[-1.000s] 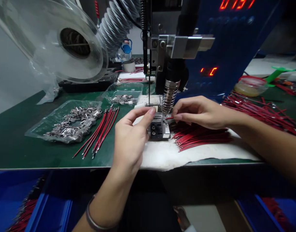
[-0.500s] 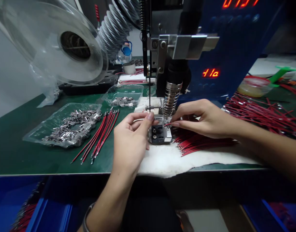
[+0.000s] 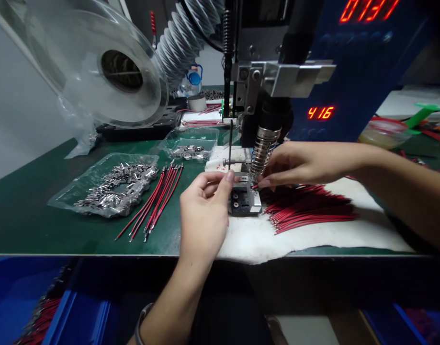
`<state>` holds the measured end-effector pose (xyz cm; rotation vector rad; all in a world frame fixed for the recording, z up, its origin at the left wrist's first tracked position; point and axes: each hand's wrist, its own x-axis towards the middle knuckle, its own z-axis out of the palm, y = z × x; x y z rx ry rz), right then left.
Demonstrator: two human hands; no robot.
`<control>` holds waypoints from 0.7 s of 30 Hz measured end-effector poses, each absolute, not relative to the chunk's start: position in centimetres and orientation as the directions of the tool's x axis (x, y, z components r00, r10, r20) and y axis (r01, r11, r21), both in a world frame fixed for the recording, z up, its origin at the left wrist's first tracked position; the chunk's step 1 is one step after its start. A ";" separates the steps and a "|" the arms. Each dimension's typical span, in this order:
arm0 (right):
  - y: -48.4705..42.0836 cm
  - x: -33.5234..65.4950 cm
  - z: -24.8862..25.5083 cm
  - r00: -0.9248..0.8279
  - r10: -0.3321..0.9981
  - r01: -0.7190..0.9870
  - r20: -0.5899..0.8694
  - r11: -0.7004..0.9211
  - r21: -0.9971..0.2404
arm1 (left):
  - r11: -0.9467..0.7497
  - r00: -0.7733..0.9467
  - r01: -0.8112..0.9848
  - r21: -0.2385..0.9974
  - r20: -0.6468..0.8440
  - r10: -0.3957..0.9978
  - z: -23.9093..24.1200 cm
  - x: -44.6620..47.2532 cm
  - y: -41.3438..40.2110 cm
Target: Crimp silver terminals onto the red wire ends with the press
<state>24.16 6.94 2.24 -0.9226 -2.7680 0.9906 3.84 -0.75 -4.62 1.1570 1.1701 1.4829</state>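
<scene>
Now feeding a red wire point(image 3: 254, 186), pinched in right hand point(image 3: 298, 165), into small fixture point(image 3: 244, 201) near bench point(image 3: 33, 215) middle; left hand point(image 3: 204, 211) pinching fixture top. Next probably needing steady, exact alignment under press head point(image 3: 263, 146).

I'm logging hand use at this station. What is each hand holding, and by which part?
The right hand pinches a red wire near its tip at the fixture. The left hand touches the fixture's top; any grasp cannot be told.
</scene>
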 end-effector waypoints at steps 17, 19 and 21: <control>4.4 24.0 0.1 -0.645 0.752 0.525 0.134 0.563 -0.638 | -0.141 -0.126 -0.111 0.984 0.127 0.984 -4.8 4.6 -0.4; 4.3 24.0 0.1 -0.647 0.746 0.517 0.160 0.583 -0.628 | -0.137 -0.121 -0.072 0.988 0.128 0.984 -5.1 4.6 -0.5; 4.2 24.0 0.0 -0.654 0.733 0.495 0.186 0.601 -0.627 | -0.133 -0.123 -0.050 0.990 0.126 0.984 -5.1 4.6 -0.6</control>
